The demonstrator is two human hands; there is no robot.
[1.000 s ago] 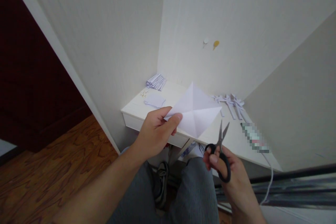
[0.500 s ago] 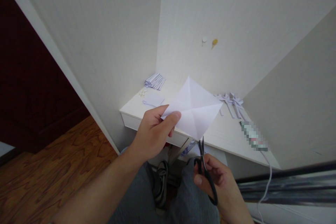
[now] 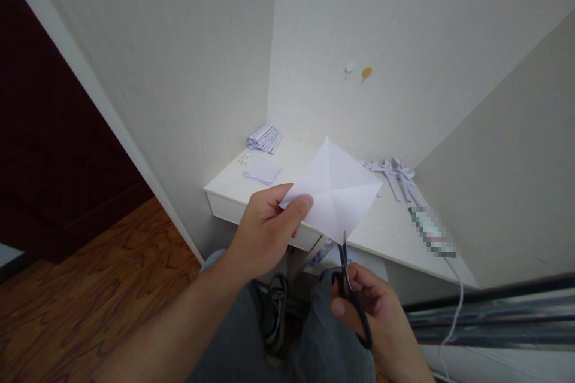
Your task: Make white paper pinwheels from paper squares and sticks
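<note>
My left hand (image 3: 265,230) pinches the left corner of a square white paper (image 3: 335,188) with crossing fold creases, held up like a diamond above the desk edge. Below it, my right hand (image 3: 375,308) grips black-handled scissors (image 3: 348,281). Their blades point up, nearly together, and the tips meet the paper's bottom corner.
A small white desk (image 3: 395,230) fills the corner between pale walls. On it lie a bundle of paper strips (image 3: 265,139), a flat paper square (image 3: 263,170), folded paper shapes (image 3: 395,176) and a white cable (image 3: 453,311). My grey-trousered knees and a wooden floor (image 3: 90,299) are below.
My right hand has carried the scissors left from beside the paper to under its bottom corner. The blades, spread a second ago, have come together at that corner. The paper barely moved.
</note>
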